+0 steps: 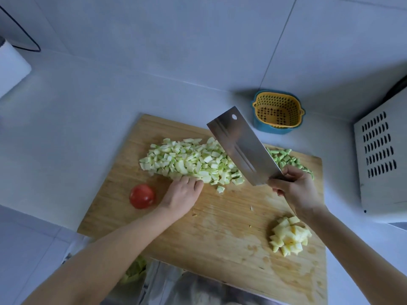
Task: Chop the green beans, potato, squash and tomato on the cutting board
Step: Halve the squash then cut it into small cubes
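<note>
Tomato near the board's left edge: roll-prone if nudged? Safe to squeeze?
The tomato looks round and uncut, so a nudge would probably roll it, possibly off the cutting board, whose edge is close. Its glossy skin may be slippery; likely soft, so grip gently.

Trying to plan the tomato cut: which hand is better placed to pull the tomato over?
Left. The left hand holds nothing and sits right beside the tomato on the board, while the right hand is farther off and grips the knife.
</note>
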Motion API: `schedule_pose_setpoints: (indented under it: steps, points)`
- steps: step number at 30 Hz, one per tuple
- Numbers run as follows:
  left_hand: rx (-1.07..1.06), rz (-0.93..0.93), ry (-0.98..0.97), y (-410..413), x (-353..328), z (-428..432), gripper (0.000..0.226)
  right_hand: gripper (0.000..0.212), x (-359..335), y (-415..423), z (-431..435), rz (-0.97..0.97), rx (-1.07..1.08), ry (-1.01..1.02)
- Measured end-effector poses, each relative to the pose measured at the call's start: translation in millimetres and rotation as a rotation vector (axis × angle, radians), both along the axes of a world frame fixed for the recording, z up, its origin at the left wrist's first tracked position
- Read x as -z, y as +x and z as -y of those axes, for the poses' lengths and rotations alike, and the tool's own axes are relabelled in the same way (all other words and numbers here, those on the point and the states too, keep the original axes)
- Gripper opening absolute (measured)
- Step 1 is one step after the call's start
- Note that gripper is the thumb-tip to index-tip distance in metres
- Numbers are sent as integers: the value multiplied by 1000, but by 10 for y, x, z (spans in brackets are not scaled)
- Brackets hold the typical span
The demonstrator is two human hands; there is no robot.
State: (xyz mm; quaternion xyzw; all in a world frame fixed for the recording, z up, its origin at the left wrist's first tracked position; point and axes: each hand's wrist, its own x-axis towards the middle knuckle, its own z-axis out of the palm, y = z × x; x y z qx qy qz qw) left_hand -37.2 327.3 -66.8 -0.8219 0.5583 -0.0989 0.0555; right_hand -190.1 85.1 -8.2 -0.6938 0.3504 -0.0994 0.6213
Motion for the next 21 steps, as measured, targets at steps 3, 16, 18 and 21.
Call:
schedule_pose_setpoints:
  steps: [3,16,18,21]
  points:
    - [233,-110,-78,-225,-4,150,25,20,-14,-14,24,20,32,54]
    - [68,-79,19,-379,-119,808,25,28,-219,-71,406,45,114,68]
    - [183,-60,-10,-440,-68,955,28,30,-250,-82,463,70,140,97]
    - [239,-54,29,-389,-18,1103,33,23,-301,-70,498,88,164,122]
